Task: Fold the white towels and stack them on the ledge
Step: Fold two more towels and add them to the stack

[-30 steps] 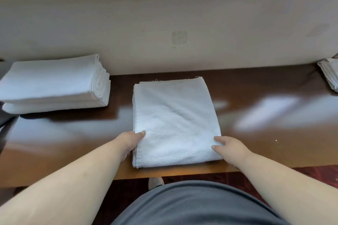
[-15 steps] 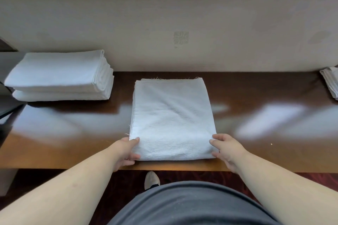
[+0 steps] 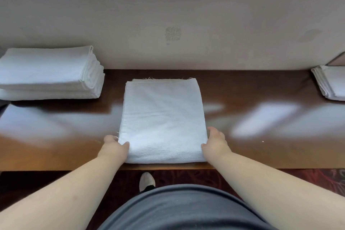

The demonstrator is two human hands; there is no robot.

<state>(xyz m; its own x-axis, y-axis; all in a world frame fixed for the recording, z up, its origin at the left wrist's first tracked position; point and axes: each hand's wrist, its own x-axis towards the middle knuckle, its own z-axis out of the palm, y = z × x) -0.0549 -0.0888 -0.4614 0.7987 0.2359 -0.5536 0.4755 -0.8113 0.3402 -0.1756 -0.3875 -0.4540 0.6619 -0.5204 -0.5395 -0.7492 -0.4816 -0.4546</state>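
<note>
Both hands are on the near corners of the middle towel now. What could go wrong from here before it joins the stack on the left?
1. The folded towel lies at the ledge's front edge, so a pull toward the body could drop it to the floor.
2. The left hand and right hand hold only the near corners, so lifting may let the layers sag open.
3. The stack already looks uneven on its right side, so a careless placement could tip it.

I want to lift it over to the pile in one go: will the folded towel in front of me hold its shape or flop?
Probably floppy: the folded towel is soft layered cloth, so its far end would sag if lifted only where the left hand and right hand grip it. It likely slides easily on the glossy ledge. Probably light.
</note>
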